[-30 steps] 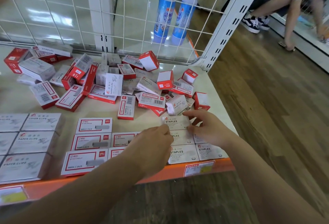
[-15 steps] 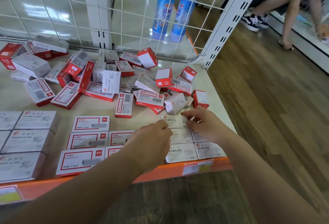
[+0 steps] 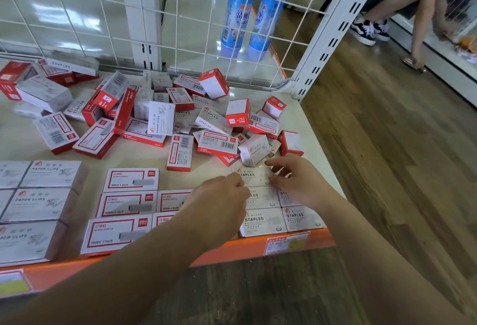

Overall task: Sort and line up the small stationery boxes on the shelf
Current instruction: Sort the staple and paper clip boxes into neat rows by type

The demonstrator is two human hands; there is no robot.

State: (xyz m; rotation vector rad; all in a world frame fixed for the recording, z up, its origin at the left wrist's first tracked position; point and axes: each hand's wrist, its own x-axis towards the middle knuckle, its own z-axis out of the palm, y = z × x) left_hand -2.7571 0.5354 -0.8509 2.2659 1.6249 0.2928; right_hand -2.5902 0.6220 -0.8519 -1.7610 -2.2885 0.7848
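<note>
While both hands (image 3: 258, 190) grasp a staples box (image 3: 254, 176) — cream shelf (image 3: 154, 167), wood floor (image 3: 387, 144)

The shelf (image 3: 28, 141) is cream with an orange front edge (image 3: 232, 249). The lined-up boxes are white with red borders (image 3: 130, 179) or pale grey print (image 3: 300, 217). The jumbled pile (image 3: 180, 120) mixes red and white. 2 bottles (image 3: 238, 15) are blue with red caps.
</note>
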